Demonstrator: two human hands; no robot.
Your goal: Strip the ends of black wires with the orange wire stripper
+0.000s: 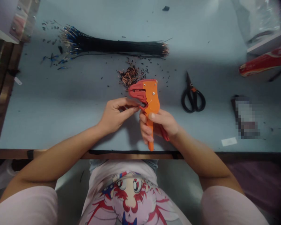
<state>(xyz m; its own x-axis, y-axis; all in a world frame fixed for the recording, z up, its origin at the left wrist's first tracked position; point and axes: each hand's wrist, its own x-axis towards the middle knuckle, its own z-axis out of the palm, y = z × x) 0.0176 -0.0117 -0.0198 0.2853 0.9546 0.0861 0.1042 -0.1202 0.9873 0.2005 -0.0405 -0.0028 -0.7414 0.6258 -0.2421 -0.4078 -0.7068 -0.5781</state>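
My right hand (160, 125) is wrapped round the handles of an orange and red wire stripper (152, 97), held upright above the table with its red jaws pointing left. Close to those jaws, my left hand (118, 114) has its thumb and fingers pinched together; whatever lies between the fingertips is too small to make out. Behind the stripper's head lies a heap of copper and black wire scraps (129, 75). Farther back, a long bundle of black wires (117, 46) stretches across the table, blue and metal ends at left, bare copper ends at right.
Black-handled scissors (193, 100) rest right of the stripper, blades pointing away. A blurred-out dark object (245, 117) and a white slip (229, 142) lie farther right, below a red package (265, 61). Loose blue-ended pieces (51, 59) are scattered at the left.
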